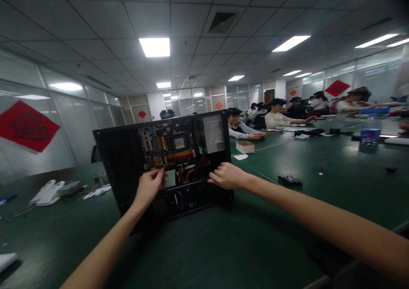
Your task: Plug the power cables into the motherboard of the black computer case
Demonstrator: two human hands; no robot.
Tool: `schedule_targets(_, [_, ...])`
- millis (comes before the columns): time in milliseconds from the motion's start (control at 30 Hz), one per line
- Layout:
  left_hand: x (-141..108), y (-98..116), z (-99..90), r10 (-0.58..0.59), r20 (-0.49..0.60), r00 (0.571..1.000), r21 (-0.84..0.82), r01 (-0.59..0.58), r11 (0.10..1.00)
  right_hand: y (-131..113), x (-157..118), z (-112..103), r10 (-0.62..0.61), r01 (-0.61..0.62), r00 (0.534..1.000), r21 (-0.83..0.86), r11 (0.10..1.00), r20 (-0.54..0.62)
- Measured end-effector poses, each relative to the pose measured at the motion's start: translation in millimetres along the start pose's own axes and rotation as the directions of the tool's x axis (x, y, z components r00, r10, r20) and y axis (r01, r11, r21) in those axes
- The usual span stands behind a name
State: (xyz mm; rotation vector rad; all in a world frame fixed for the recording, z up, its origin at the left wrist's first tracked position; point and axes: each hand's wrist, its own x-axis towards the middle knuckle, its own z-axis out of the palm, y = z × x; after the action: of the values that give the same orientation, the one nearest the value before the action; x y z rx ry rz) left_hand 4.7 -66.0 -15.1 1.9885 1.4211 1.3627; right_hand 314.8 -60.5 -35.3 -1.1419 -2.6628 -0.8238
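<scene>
1. The computer case [118, 161] stands on the green table [275, 246], right in front of the person; its open side faces the hands, its long axis runs from left to right across the view, and its frame looks slightly tilted.
2. Both hands are at the lower half of the case, one towards each side; the left hand [148, 187] is the nearer to the motherboard [169, 140], just below its lower edge; the right hand [227, 176] is at the case's right side, below the power supply [213, 133]; the bundled cables [191, 174] lie between the two.
3. Left hand pose: the forearm rises inward from the lower left, with thumb and forefinger close together beside a pale flat piece [171, 178]; whether this grip is clamped on anything, I cannot tell.
4. Right hand pose: the forearm reaches in from the lower right, knuckles up and fingers curled inward at the case; the fingertips are partly hidden, so I cannot tell whether that grip holds the frame or a cable.
5. Farther right on the table are a small open box [245, 147], a black part [290, 180] and a water bottle [370, 131]; a white plastic bag [49, 193] lies to the left.
</scene>
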Motion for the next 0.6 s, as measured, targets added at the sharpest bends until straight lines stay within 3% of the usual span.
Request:
schedule_targets(67, [1.6, 2.0, -0.5, -0.004, -0.037, 0.999, -0.050, 0.002, 0.999, 2.0, -9.9, 7.5, -0.031, 0.029, 0.998, -0.044, 0.999, -0.048])
schedule_targets(267, [5.1, 0.6, 2.0, 0.080, -0.061, 0.995, 0.054, -0.077, 0.996, -4.5, -4.9, 23.5, -0.025, 0.004, 0.980, -0.106, 0.994, -0.195])
schedule_targets(433, [29.9, -26.5, -5.9, 0.045, -0.095, 0.994, 0.076, -0.038, 0.996, -24.5, 11.6, 20.9, -0.036, 0.008, 0.975, -0.128, 0.992, -0.219])
schedule_targets(600, [52.4, -57.4, -23.5, 0.043, -0.191, 0.981, 0.231, 0.003, 0.973, -68.8, 31.2, 0.2, -0.037, 0.003, 0.980, -0.172, 0.985, -0.195])
